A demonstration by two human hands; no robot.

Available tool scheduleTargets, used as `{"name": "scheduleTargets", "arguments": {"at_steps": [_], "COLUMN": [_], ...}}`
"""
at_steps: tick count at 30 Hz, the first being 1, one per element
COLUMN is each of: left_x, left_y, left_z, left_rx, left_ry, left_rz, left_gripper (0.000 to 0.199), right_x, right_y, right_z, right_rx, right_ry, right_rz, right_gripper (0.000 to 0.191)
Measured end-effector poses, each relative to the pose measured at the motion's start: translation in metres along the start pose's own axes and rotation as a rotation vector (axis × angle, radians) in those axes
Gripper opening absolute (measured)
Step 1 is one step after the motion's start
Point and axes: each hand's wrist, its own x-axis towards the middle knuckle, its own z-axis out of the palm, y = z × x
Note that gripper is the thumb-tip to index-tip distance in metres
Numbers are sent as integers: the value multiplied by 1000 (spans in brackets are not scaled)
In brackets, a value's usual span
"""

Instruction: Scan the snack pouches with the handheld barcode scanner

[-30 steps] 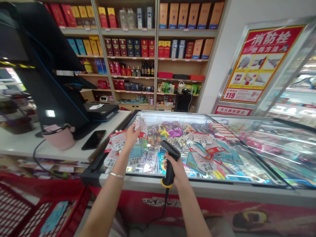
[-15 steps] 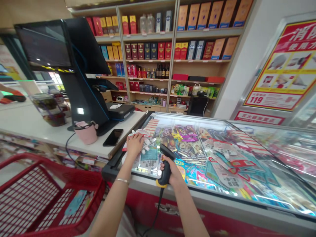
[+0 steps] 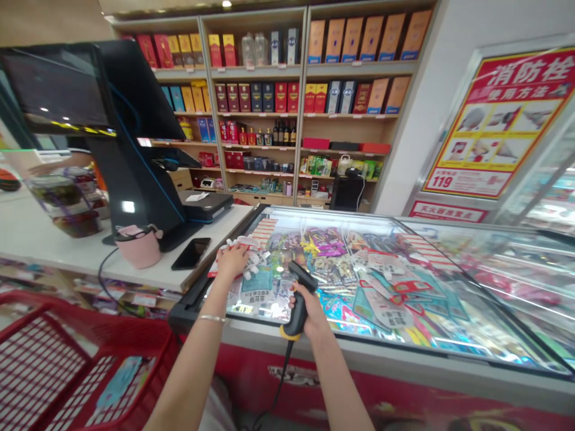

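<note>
My right hand (image 3: pixel 313 309) is wrapped round the handle of a black and yellow barcode scanner (image 3: pixel 295 318). The scanner's head tilts over the front part of a glass-topped freezer, and its cable hangs down the front. My left hand (image 3: pixel 232 262) lies with fingers stretched out over some white packs with red edges (image 3: pixel 257 261) on the glass at the left end. Its fingertips are partly lost among the packs. Just right of these packs, a teal and clear printed packet (image 3: pixel 258 284) rests on the glass.
More teal and clear packets (image 3: pixel 390 308) lie on the freezer glass to the right. At the left, a counter (image 3: pixel 148 278) bears a phone (image 3: pixel 191 254), a pink cup (image 3: pixel 138 248) and a till screen (image 3: pixel 58 90). A red shopping cart (image 3: pixel 148 383) stands at lower left.
The view has turned slightly right, so most things sit further left. My right hand still grips the scanner, and my left hand stays on the packs.
</note>
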Motion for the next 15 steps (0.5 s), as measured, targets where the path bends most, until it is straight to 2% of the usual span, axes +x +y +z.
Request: {"name": "scheduleTargets", "arguments": {"at_steps": [3, 6, 11, 15], "left_x": [2, 1, -10, -25], "left_y": [28, 77, 177, 251], "left_z": [-10, -19, -22, -7], "left_rx": [41, -5, -195, -382], "left_ry": [109, 190, 128, 60], "left_rz": [0, 71, 268, 413], "left_gripper": [41, 42, 38, 35], "right_x": [-12, -25, -49, -67], "right_y": [-29, -63, -112, -139], "right_z": [-19, -41, -81, -114], "right_rx": [-38, -59, -68, -43], "right_ry": [45, 115, 235, 323], "right_rz": [-128, -266, -449, -511], "right_gripper": [34, 36, 38, 40]}}
